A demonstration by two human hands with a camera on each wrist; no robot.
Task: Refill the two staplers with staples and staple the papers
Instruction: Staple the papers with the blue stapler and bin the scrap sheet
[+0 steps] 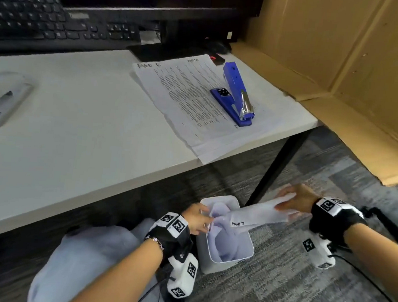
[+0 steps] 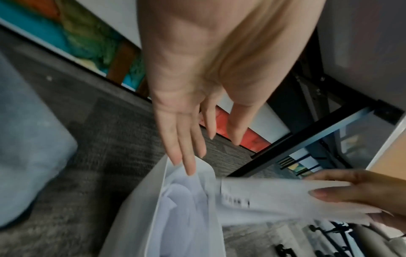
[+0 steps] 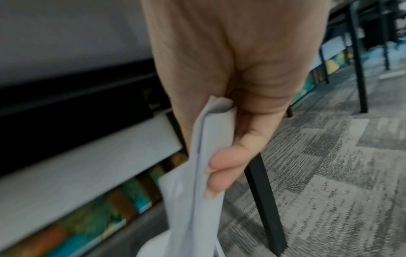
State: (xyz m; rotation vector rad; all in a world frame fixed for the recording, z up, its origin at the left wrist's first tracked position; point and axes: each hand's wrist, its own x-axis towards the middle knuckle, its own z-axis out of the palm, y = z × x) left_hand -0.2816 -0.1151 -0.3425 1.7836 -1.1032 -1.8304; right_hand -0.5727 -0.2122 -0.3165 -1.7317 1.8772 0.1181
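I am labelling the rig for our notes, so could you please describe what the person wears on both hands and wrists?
Bare forearms. Each wrist carries a black strap with white blocks bearing black square markers. The left hand also has a thin bracelet; black cables trail from the right hand unit.

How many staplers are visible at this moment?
1. The blue stapler lies opened up on the papers at the desk's right end. The task names two; a second is not in view.
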